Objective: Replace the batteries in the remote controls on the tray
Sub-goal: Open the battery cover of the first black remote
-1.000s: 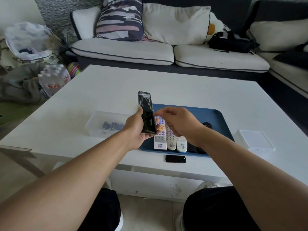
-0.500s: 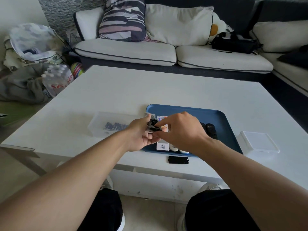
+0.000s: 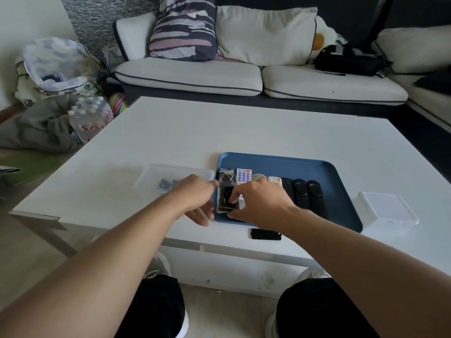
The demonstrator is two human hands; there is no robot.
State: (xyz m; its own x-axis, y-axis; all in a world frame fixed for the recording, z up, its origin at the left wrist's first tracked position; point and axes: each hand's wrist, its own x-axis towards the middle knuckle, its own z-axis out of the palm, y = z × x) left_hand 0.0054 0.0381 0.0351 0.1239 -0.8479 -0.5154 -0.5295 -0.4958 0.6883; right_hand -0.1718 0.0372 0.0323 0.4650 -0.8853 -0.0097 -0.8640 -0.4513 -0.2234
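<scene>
A blue tray (image 3: 280,160) holds a row of remotes. At its left end lies a black remote in clear plastic wrap (image 3: 225,185), back side up with its battery bay open. My right hand (image 3: 260,203) grips the remote's near end, thumb and fingers curled over it. My left hand (image 3: 198,200) hovers just left of the remote over the tray's edge, fingers relaxed and holding nothing. White remotes (image 3: 244,176) and three black remotes (image 3: 302,192) lie to the right. A black battery cover (image 3: 266,234) rests on the table in front of the tray.
A clear box with several batteries (image 3: 168,182) sits left of the tray. A white lidded box (image 3: 386,208) stands to the tray's right. The white table (image 3: 219,128) stretches toward a sofa (image 3: 190,74); my knees are under the near edge.
The wrapped black remote came down from upright in my left hand to lying flat on the tray. My left hand let go of it; my right hand now holds its near end.
</scene>
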